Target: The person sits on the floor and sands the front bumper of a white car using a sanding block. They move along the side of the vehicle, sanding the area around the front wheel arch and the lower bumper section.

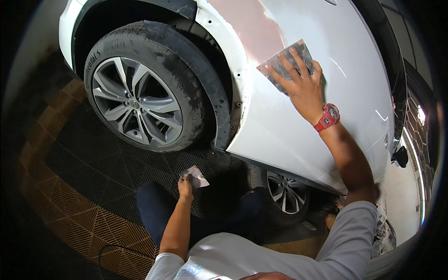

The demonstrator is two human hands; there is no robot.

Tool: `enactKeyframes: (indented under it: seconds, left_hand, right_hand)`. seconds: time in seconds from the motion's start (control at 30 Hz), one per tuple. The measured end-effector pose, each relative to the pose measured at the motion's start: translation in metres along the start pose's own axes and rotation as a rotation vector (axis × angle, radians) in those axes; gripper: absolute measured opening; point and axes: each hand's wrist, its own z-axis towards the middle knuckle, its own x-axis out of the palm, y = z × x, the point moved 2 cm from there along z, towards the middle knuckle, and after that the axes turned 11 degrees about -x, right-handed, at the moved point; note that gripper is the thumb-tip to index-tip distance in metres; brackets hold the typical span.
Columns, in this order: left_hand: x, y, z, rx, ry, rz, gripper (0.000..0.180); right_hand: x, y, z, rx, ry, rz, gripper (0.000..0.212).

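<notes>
My right hand (301, 86), with a red watch on its wrist, presses a grey abrasive sheet (305, 51) against the white car panel (275, 126). Its fingers lie spread over the sheet, holding it to the bodywork. The sheet overlaps the lower right edge of a dull pinkish patch (254, 35) on the panel. Down by my knee, my left hand (185, 186) pinches a small, creased piece of sandpaper (198, 177), grey with pale reddish smears. That piece hangs well apart from the car.
The car's wheel (135, 102) stands at the left, with a loose-looking black arch trim (198, 60) around it. Another wheel (287, 193) shows at lower right. Black and tan grid tiles (70, 196) cover the floor. A thin dark cable (105, 252) lies at lower left.
</notes>
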Motion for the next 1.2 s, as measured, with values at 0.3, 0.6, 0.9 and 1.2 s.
enactKeyframes:
  seconds: [0.3, 0.6, 0.9, 1.2]
  left_hand:
    - [0.015, -0.059, -0.103, 0.448, 0.219, -0.130, 0.040]
    - [0.087, -0.106, -0.244, 0.623, 0.082, 0.692, 0.048]
    - [0.072, -0.091, -0.188, 0.653, 0.073, -0.018, 0.043]
    - [0.088, -0.101, -0.212, 0.690, 0.178, 0.026, 0.042]
  right_hand:
    - [-0.064, 0.093, -0.082, 0.269, -0.137, 0.642, 0.067]
    - [-0.049, 0.245, -0.084, 0.257, -0.024, 1.253, 0.058]
    - [-0.085, 0.233, -0.112, 0.085, -0.131, 1.444, 0.068]
    - [-0.025, 0.215, -0.114, 0.063, 0.100, 1.079, 0.069]
